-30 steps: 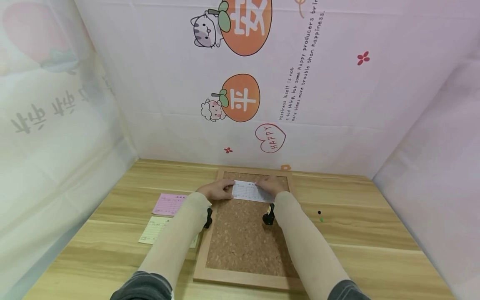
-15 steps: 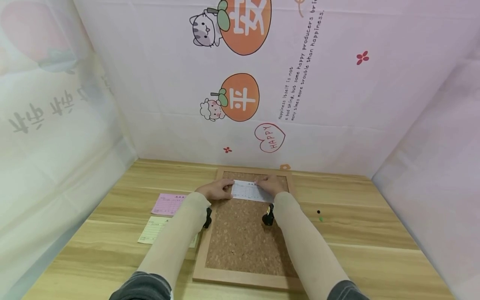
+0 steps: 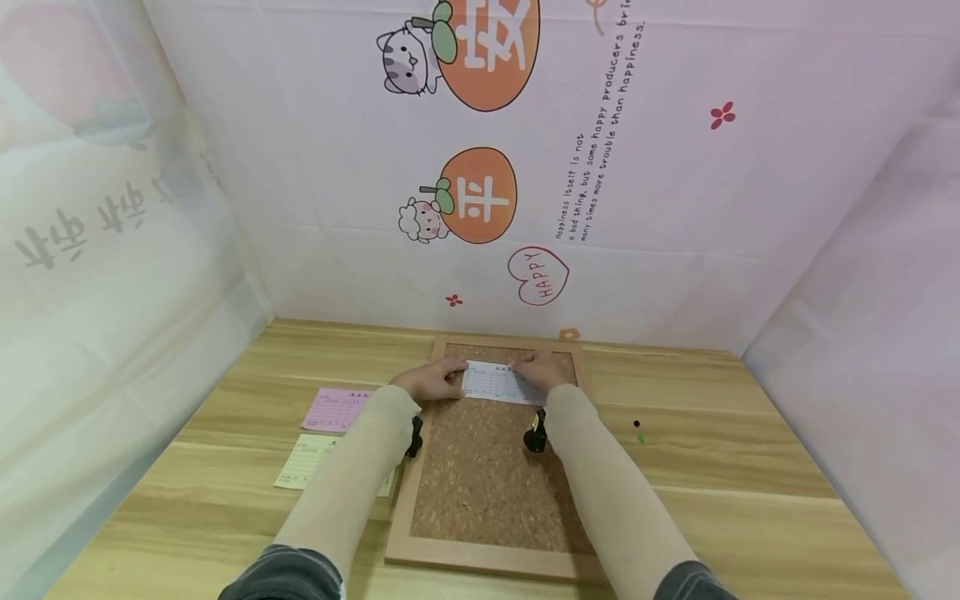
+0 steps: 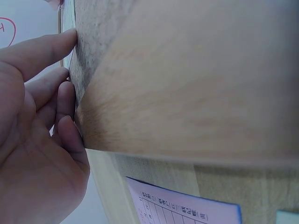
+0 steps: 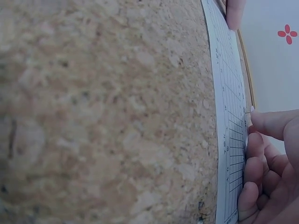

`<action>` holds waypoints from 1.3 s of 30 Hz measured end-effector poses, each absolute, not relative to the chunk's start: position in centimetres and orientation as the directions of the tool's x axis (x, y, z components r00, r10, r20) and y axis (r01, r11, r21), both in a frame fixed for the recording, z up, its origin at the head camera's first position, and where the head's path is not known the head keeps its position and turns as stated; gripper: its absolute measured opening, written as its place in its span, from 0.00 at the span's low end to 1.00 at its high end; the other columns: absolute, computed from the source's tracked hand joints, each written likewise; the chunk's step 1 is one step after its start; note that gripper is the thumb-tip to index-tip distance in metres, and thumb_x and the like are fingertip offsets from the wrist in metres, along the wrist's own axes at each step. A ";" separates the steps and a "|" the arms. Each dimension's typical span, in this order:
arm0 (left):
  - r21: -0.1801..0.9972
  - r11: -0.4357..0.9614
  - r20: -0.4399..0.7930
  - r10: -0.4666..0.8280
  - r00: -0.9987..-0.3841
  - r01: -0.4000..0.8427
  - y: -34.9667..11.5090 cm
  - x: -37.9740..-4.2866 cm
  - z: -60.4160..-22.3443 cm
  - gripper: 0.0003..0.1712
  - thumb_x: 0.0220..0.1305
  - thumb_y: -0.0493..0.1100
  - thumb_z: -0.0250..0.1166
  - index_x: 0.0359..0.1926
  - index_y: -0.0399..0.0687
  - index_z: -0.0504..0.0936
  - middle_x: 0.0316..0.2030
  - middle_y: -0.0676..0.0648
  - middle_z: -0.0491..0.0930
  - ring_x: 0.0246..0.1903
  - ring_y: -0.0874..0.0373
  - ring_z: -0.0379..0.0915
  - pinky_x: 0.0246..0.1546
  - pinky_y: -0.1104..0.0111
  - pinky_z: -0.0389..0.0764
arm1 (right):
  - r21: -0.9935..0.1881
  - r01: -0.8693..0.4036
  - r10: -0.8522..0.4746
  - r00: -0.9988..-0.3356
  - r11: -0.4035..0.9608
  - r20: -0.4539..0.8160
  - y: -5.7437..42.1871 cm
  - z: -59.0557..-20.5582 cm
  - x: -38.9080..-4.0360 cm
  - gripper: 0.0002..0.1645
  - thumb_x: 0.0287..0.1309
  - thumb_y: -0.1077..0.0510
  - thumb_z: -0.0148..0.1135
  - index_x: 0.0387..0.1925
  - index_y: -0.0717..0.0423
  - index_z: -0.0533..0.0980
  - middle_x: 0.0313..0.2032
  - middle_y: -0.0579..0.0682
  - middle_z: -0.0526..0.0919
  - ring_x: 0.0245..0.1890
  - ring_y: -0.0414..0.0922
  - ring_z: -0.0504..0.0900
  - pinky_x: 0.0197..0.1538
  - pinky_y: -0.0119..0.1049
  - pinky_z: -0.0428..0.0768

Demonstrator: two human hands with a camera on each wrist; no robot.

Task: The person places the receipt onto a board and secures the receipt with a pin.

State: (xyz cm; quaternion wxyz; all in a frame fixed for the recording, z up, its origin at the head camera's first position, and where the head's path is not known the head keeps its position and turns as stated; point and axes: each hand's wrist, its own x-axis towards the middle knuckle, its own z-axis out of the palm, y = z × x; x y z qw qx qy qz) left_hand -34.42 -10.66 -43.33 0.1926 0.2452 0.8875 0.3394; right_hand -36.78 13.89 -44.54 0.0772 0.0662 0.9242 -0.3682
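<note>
A white printed slip (image 3: pixel 486 382) with a ruled grid lies across the upper part of a wood-framed cork board (image 3: pixel 480 483). My left hand (image 3: pixel 432 379) presses its left end, thumb at the lower corner and a finger at the upper one; in the left wrist view the other fingers bend over the board's frame (image 4: pixel 154 126). Near the middle of the slip's top edge, my right hand (image 3: pixel 543 369) pinches a small pin with a white head (image 5: pixel 252 108). Its thin shaft shows at the paper's edge in the right wrist view. The slip's right end is partly behind this hand.
Left of the board lie a pink slip (image 3: pixel 336 410) and a pale yellow slip (image 3: pixel 302 462), partly covered by the left forearm. A black pin (image 3: pixel 637 423) and a green pin (image 3: pixel 641 438) sit on the wooden table (image 3: pixel 720 450) at right. A printed cloth (image 3: pixel 637 292) rises behind.
</note>
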 end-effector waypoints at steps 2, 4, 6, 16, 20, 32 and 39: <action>0.701 0.646 -0.174 0.566 -0.806 0.302 -10.7 -34.5 -43.4 0.37 0.73 0.36 0.58 0.76 0.32 0.52 0.34 0.44 0.62 0.29 0.55 0.55 0.35 0.65 0.60 | -0.667 0.190 0.074 -0.977 0.721 -0.198 13.9 -44.6 -36.9 0.22 0.65 0.44 0.64 0.47 0.57 0.85 0.50 0.55 0.82 0.49 0.52 0.77 0.57 0.54 0.74; 0.701 0.645 -0.171 0.566 -0.806 0.304 -10.7 -34.6 -43.6 0.37 0.73 0.36 0.58 0.76 0.32 0.52 0.34 0.43 0.63 0.30 0.55 0.55 0.35 0.65 0.60 | -0.653 0.190 0.080 -0.978 0.733 -0.194 13.9 -44.7 -37.0 0.22 0.64 0.43 0.64 0.47 0.56 0.85 0.51 0.54 0.83 0.50 0.51 0.77 0.57 0.53 0.74; 0.698 0.647 -0.170 0.565 -0.807 0.306 -10.6 -34.7 -43.8 0.37 0.73 0.36 0.58 0.76 0.32 0.52 0.35 0.43 0.63 0.30 0.55 0.55 0.36 0.65 0.60 | -0.651 0.187 0.079 -0.978 0.736 -0.193 13.8 -44.7 -37.0 0.22 0.64 0.43 0.65 0.47 0.56 0.85 0.51 0.54 0.83 0.50 0.51 0.77 0.57 0.53 0.74; 0.695 0.649 -0.171 0.568 -0.805 0.309 -10.6 -34.6 -43.6 0.37 0.73 0.36 0.58 0.76 0.31 0.53 0.36 0.42 0.64 0.31 0.55 0.56 0.38 0.64 0.61 | -0.655 0.181 0.077 -0.980 0.733 -0.185 13.7 -44.7 -36.9 0.18 0.64 0.45 0.65 0.33 0.55 0.85 0.38 0.50 0.81 0.39 0.48 0.75 0.46 0.46 0.74; 0.684 0.662 -0.174 0.556 -0.813 0.306 -10.6 -34.7 -43.6 0.37 0.73 0.37 0.59 0.76 0.32 0.54 0.42 0.40 0.65 0.36 0.54 0.58 0.41 0.63 0.62 | -0.646 0.180 0.082 -0.980 0.741 -0.180 13.7 -44.7 -37.0 0.21 0.65 0.45 0.64 0.20 0.52 0.75 0.29 0.48 0.73 0.33 0.47 0.71 0.38 0.42 0.69; 0.684 0.663 -0.176 0.556 -0.813 0.305 -10.6 -34.8 -43.8 0.37 0.73 0.37 0.59 0.76 0.32 0.54 0.54 0.35 0.68 0.41 0.51 0.60 0.43 0.63 0.63 | -0.551 0.170 0.116 -0.985 0.817 -0.131 13.1 -45.3 -37.1 0.22 0.65 0.44 0.61 0.19 0.49 0.70 0.27 0.47 0.71 0.32 0.48 0.71 0.36 0.42 0.67; 0.677 0.670 -0.183 0.553 -0.813 0.304 -10.6 -34.7 -43.7 0.37 0.73 0.37 0.59 0.76 0.32 0.53 0.49 0.38 0.66 0.40 0.53 0.59 0.44 0.62 0.62 | -0.547 0.144 0.095 -0.989 0.825 -0.116 13.2 -45.3 -37.0 0.20 0.66 0.44 0.61 0.22 0.50 0.74 0.29 0.48 0.74 0.34 0.48 0.72 0.37 0.42 0.68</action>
